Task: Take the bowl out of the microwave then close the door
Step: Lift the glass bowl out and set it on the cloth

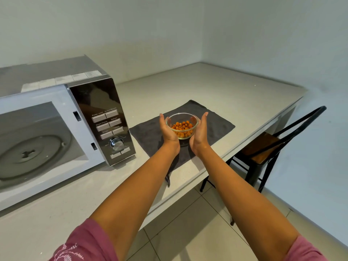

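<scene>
A clear glass bowl (182, 127) with orange-brown snack pieces is at the middle of a dark grey cloth (216, 125) on the counter. My left hand (167, 129) presses flat against its left side and my right hand (200, 132) against its right side, fingers straight. I cannot tell whether the bowl's base rests on the cloth or hangs just above it. To the left stands the microwave (105, 119). Its cavity (37, 144) is exposed, showing a bare glass turntable. The door itself is out of view.
The pale counter (235, 87) runs back to a wall corner. Its front edge (190, 185) passes under my forearms. A black metal chair with a wooden seat (261, 147) stands tucked under the counter's right end. Tiled floor lies below.
</scene>
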{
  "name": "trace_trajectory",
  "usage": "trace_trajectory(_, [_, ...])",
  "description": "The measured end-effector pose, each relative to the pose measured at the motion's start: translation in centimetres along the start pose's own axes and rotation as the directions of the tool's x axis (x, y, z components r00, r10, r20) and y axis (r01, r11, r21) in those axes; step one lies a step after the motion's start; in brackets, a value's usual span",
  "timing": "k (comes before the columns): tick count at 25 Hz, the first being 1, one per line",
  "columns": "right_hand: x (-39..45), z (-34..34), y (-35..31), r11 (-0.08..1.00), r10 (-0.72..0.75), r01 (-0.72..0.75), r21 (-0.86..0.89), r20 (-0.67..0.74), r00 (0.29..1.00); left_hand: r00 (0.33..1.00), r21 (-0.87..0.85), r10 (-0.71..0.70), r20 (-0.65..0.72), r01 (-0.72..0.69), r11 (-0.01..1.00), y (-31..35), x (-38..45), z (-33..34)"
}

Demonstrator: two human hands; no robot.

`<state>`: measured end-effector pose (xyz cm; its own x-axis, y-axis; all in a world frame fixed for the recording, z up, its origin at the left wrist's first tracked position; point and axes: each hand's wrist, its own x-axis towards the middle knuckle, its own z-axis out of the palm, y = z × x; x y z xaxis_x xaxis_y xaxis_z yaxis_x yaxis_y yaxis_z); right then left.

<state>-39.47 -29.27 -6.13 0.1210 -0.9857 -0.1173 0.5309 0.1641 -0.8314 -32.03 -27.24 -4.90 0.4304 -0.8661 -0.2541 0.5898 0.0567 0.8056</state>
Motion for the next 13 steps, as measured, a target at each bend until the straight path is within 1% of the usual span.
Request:
trace_trajectory(3, [1.1,0.2,-0.1,1.000,-0.015,0.015,-0.009,0.003,1.000,1.000,-0.017,0.005,0.004,-0.005,1.000,-0.3,1.6,0.2])
trace_trajectory(6, [2.4,0.0,0.4,0.999,-0.031,0.031,-0.022,-0.002,1.000,0.999,-0.026,0.004,0.038,-0.003,1.000,-0.6,3.1,0.2])
trace_trajectory(9, [3.1,-0.2,0.9,0.999,-0.041,0.041,-0.017,-0.013,0.999,0.998,-0.009,0.008,0.059,-0.008,1.000,-0.6,3.9,0.2])
trace_trajectory(11, [3.0,-0.4,1.1,0.998,-0.054,0.054,-0.033,-0.015,0.998,0.996,0.028,0.007,0.084,-0.010,1.000,-0.8,4.0,0.3])
trace_trajectory(13, [3.1,-0.5,1.0,0.997,-0.060,0.058,-0.055,-0.034,0.998,0.993,0.110,0.004,0.118,-0.017,0.994,-0.6,4.2,0.1])
